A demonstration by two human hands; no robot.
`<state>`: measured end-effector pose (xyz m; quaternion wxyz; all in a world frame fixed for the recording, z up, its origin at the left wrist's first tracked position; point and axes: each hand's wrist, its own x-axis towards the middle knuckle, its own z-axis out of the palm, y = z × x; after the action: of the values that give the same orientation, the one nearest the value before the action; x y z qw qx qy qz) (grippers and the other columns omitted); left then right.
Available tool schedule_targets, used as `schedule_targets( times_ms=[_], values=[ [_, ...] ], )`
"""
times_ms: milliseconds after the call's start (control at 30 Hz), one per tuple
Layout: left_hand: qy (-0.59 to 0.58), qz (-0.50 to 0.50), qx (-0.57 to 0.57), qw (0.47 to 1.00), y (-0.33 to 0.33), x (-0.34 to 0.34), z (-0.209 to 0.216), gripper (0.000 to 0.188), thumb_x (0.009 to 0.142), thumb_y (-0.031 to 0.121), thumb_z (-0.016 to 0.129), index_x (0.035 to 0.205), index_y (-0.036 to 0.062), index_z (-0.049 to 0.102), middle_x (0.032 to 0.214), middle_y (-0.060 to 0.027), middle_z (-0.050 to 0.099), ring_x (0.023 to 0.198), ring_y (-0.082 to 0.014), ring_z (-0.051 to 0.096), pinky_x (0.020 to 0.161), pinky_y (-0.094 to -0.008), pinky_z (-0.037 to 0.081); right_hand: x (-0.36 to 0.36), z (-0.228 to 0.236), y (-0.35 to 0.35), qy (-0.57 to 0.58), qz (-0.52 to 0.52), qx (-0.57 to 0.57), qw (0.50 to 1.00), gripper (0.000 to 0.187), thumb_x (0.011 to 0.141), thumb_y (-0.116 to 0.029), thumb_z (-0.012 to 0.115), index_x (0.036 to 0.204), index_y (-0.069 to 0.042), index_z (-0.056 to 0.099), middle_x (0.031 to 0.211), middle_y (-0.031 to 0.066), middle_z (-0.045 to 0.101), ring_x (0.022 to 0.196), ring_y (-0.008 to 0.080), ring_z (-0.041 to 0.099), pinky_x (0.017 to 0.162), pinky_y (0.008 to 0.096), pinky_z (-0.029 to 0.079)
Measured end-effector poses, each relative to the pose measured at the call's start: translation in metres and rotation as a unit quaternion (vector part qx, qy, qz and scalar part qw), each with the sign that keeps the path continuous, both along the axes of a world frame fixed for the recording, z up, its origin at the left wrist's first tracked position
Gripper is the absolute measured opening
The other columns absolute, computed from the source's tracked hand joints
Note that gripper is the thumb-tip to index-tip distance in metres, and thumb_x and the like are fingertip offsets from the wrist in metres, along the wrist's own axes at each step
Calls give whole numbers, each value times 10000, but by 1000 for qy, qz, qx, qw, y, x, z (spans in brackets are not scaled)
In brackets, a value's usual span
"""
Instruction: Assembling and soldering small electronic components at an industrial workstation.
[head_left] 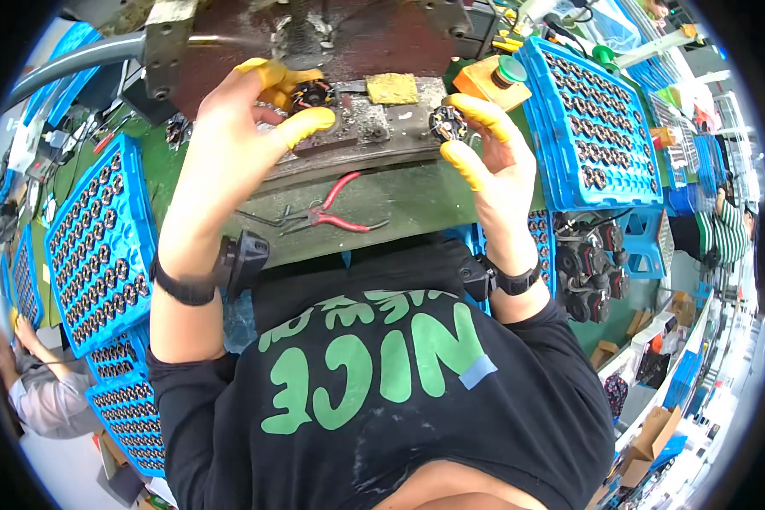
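Note:
Yellow finger covers are on the fingertips of both hands. My left hand (246, 115) is curled round a small black motor stator (312, 95), a round part with wires, at the machine's metal fixture (357, 127). Its thumb lies along the near side of the part and the other fingers are behind it. At the fixture's right end, my right hand (495, 144) pinches a second round stator (447, 124) between thumb and fingers, raised above the bench. A yellow sponge (392, 88) rests on the fixture between the hands.
Red-handled pliers (336, 212) lie on the green bench before the fixture. Blue trays of round parts stand right (540, 127) and left (144, 212). An orange box (476, 82) with a green-capped container (508, 72) sits behind my right hand. A co-worker (55, 395) is at far left.

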<state>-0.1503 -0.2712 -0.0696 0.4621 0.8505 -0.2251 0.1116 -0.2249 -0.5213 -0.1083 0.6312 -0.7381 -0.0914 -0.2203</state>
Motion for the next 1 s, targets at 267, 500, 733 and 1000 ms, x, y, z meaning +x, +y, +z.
schedule_targets(
  times_ms=[267,500,733,1000],
  values=[
    [-29,-18,79,996,-1,3,4,585,678,417,809,1022,-27,642,878,-92,656,657,-180,598,622,-289,503,-10,-7,-7,15,-12,13,1000,456,718,-28,772,1144,-4,611,1136,81,622,1093,182,553,996,317,386],
    [-13,-39,53,998,-3,2,-3,510,737,299,786,1135,27,617,1000,-69,649,800,-120,598,667,-254,484,-13,-11,-18,-7,-27,-19,999,475,712,-12,774,1155,-8,602,1142,76,618,1094,176,549,993,319,388],
    [-78,77,116,987,-7,-15,-11,674,712,480,740,1226,82,564,1000,-89,602,808,-201,584,721,-315,487,18,-7,-48,-136,-215,-286,924,444,793,-58,732,1206,-33,571,1195,116,603,1114,237,561,988,341,409],
    [-76,115,126,982,90,-56,-9,401,759,217,741,1114,64,630,992,-104,642,946,-274,602,828,-349,488,31,-25,-74,-104,-199,-377,899,389,904,-126,625,1248,14,509,1273,149,566,1180,264,534,1026,354,383]
  ],
)
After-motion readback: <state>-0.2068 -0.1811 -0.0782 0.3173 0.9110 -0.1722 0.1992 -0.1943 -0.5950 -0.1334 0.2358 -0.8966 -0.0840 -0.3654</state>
